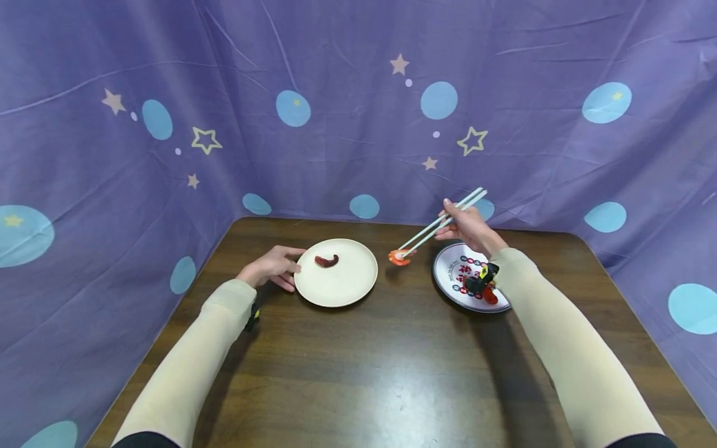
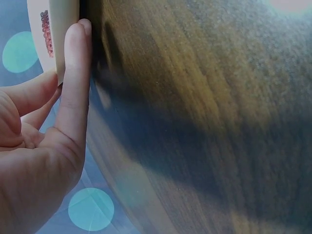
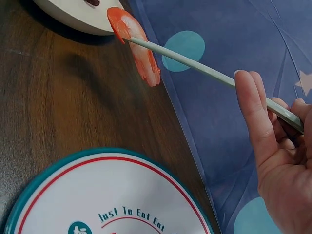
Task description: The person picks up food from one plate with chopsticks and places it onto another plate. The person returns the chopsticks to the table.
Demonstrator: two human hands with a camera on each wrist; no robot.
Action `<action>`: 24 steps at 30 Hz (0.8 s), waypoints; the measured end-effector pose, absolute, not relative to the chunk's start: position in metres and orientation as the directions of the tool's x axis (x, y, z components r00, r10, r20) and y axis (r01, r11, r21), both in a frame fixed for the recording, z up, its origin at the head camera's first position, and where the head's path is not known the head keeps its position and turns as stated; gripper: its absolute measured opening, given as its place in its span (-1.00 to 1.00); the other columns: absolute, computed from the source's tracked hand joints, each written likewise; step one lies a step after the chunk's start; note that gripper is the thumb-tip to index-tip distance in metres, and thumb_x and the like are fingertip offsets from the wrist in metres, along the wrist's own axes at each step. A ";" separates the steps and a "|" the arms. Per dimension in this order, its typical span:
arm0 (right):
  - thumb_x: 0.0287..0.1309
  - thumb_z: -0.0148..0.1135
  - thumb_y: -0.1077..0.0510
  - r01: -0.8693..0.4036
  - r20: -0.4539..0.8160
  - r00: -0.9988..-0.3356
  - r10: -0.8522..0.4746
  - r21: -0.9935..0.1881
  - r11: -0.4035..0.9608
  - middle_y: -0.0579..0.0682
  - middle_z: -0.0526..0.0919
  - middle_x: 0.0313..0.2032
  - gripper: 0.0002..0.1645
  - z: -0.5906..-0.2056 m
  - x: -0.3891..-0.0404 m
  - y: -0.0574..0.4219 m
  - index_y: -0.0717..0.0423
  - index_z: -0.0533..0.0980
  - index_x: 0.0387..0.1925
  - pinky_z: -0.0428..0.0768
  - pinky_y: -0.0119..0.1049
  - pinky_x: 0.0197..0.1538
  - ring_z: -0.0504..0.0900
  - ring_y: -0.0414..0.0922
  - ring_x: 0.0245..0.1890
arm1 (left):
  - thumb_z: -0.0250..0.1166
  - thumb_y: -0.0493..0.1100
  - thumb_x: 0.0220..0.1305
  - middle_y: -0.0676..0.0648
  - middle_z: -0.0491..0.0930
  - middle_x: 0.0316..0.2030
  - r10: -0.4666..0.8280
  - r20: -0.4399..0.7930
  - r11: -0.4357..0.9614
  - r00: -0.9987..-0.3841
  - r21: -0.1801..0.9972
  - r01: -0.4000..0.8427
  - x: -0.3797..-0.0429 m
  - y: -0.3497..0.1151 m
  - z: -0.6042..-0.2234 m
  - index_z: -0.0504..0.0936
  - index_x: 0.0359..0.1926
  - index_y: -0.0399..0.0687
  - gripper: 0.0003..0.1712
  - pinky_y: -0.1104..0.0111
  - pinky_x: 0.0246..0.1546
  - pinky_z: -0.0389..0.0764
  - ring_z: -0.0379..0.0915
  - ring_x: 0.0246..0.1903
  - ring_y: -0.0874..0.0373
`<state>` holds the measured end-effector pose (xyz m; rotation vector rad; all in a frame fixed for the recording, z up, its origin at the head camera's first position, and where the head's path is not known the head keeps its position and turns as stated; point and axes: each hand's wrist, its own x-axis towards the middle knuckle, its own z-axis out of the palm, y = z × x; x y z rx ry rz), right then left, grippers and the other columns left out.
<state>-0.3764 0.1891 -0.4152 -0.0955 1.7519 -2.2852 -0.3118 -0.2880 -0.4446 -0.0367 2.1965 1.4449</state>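
My right hand [image 1: 467, 225] holds a pair of pale green chopsticks [image 1: 442, 223] slanting down to the left. Between their tips is an orange and white shrimp [image 1: 399, 257], raised over the tabletop between two plates. In the right wrist view the shrimp [image 3: 137, 46] hangs at the chopstick tips. With thumb and fingers, my left hand [image 1: 273, 269] grips the left rim of a cream plate [image 1: 336, 289]. On that plate lies a dark red, curled piece [image 1: 327, 261], bumpy in the left wrist view, like an octopus tentacle.
A white plate [image 1: 446, 274] with a dark rim and red printed lettering stands at right, partly under my right forearm. A red piece [image 1: 490, 295] lies on it, partly hidden by the wrist camera. Purple patterned cloth [image 1: 347, 155] hangs behind the wooden table [image 1: 358, 361].
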 end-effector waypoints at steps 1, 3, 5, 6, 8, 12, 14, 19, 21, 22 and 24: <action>0.65 0.01 -0.02 0.161 -0.101 -0.963 -0.249 -0.958 -0.236 0.15 0.65 -0.50 -0.54 -0.415 -0.377 0.188 0.35 0.47 -0.20 0.86 -0.17 -0.32 0.75 -0.03 -0.59 | 0.12 -0.44 0.49 -0.37 0.66 -0.23 0.247 -0.422 0.432 -0.872 0.854 -0.291 -0.312 -0.288 -0.445 0.08 0.65 -0.26 -0.20 0.14 -0.36 0.87 0.72 -0.48 0.00; 0.65 0.01 -0.01 0.155 -0.095 -0.964 -0.247 -0.959 -0.238 0.15 0.65 -0.50 -0.54 -0.415 -0.376 0.186 0.35 0.47 -0.21 0.86 -0.16 -0.33 0.75 -0.03 -0.59 | 0.12 -0.45 0.49 -0.38 0.66 -0.22 0.249 -0.420 0.429 -0.873 0.856 -0.289 -0.312 -0.288 -0.444 0.07 0.65 -0.26 -0.20 0.14 -0.36 0.87 0.71 -0.48 0.00; 0.66 -0.01 -0.01 0.151 -0.091 -0.965 -0.247 -0.961 -0.234 0.14 0.65 -0.51 -0.53 -0.415 -0.377 0.185 0.36 0.46 -0.20 0.86 -0.17 -0.33 0.76 -0.03 -0.59 | 0.12 -0.45 0.49 -0.37 0.66 -0.22 0.248 -0.418 0.432 -0.874 0.855 -0.287 -0.311 -0.288 -0.444 0.07 0.65 -0.26 -0.20 0.14 -0.35 0.87 0.71 -0.49 0.01; 0.66 -0.01 -0.01 0.149 -0.090 -0.965 -0.247 -0.961 -0.232 0.14 0.65 -0.51 -0.53 -0.415 -0.377 0.184 0.37 0.45 -0.19 0.86 -0.16 -0.33 0.76 -0.03 -0.58 | 0.11 -0.45 0.49 -0.37 0.65 -0.22 0.247 -0.418 0.432 -0.874 0.855 -0.287 -0.311 -0.288 -0.444 0.08 0.65 -0.26 -0.21 0.14 -0.36 0.87 0.71 -0.49 0.01; 0.66 -0.01 -0.02 0.149 -0.092 -0.965 -0.245 -0.962 -0.227 0.14 0.65 -0.51 -0.52 -0.415 -0.378 0.181 0.38 0.44 -0.17 0.86 -0.16 -0.32 0.76 -0.02 -0.58 | 0.11 -0.45 0.49 -0.36 0.65 -0.22 0.246 -0.419 0.432 -0.874 0.854 -0.288 -0.311 -0.287 -0.445 0.08 0.65 -0.26 -0.21 0.14 -0.36 0.87 0.71 -0.49 0.02; 0.65 0.01 -0.04 0.145 -0.090 -0.967 -0.238 -0.964 -0.221 0.16 0.65 -0.50 -0.52 -0.413 -0.380 0.177 0.39 0.43 -0.15 0.86 -0.15 -0.32 0.76 -0.02 -0.59 | 0.11 -0.45 0.49 -0.35 0.65 -0.26 0.247 -0.419 0.439 -0.874 0.852 -0.284 -0.312 -0.287 -0.445 0.08 0.65 -0.28 -0.21 0.16 -0.37 0.87 0.70 -0.51 0.03; 0.64 0.02 -0.03 0.142 -0.087 -0.967 -0.238 -0.964 -0.226 0.16 0.65 -0.49 -0.52 -0.412 -0.381 0.175 0.39 0.43 -0.16 0.86 -0.14 -0.31 0.76 -0.02 -0.58 | 0.11 -0.46 0.49 -0.34 0.65 -0.27 0.247 -0.419 0.439 -0.874 0.852 -0.285 -0.312 -0.288 -0.445 0.08 0.65 -0.29 -0.21 0.16 -0.38 0.87 0.70 -0.51 0.03; 0.65 0.02 -0.01 0.125 -0.066 -0.967 -0.245 -0.964 -0.234 0.14 0.65 -0.49 -0.52 -0.409 -0.381 0.169 0.41 0.45 -0.18 0.86 -0.15 -0.32 0.75 -0.03 -0.59 | 0.11 -0.46 0.48 -0.36 0.66 -0.29 0.248 -0.415 0.440 -0.876 0.853 -0.280 -0.311 -0.287 -0.444 0.08 0.64 -0.31 -0.22 0.15 -0.38 0.87 0.71 -0.50 0.01; 0.65 0.02 0.00 0.118 -0.059 -0.967 -0.250 -0.966 -0.228 0.13 0.65 -0.50 -0.53 -0.409 -0.380 0.166 0.41 0.44 -0.18 0.86 -0.15 -0.32 0.75 -0.04 -0.59 | 0.11 -0.45 0.48 -0.36 0.67 -0.28 0.247 -0.412 0.443 -0.877 0.853 -0.276 -0.311 -0.287 -0.445 0.09 0.64 -0.31 -0.22 0.14 -0.38 0.87 0.72 -0.49 0.00; 0.65 0.02 0.00 0.117 -0.059 -0.967 -0.247 -0.966 -0.231 0.14 0.64 -0.50 -0.53 -0.409 -0.380 0.165 0.41 0.45 -0.18 0.86 -0.14 -0.33 0.75 -0.03 -0.60 | 0.10 -0.45 0.48 -0.36 0.67 -0.28 0.247 -0.412 0.444 -0.877 0.853 -0.276 -0.311 -0.287 -0.445 0.09 0.64 -0.31 -0.22 0.14 -0.37 0.87 0.72 -0.49 0.00; 0.65 0.03 0.01 0.119 -0.060 -0.968 -0.245 -0.965 -0.233 0.15 0.65 -0.50 -0.53 -0.408 -0.380 0.162 0.41 0.45 -0.19 0.86 -0.12 -0.33 0.75 -0.02 -0.60 | 0.11 -0.45 0.48 -0.35 0.68 -0.28 0.244 -0.412 0.447 -0.878 0.851 -0.275 -0.311 -0.286 -0.445 0.10 0.64 -0.30 -0.23 0.15 -0.36 0.87 0.72 -0.48 0.01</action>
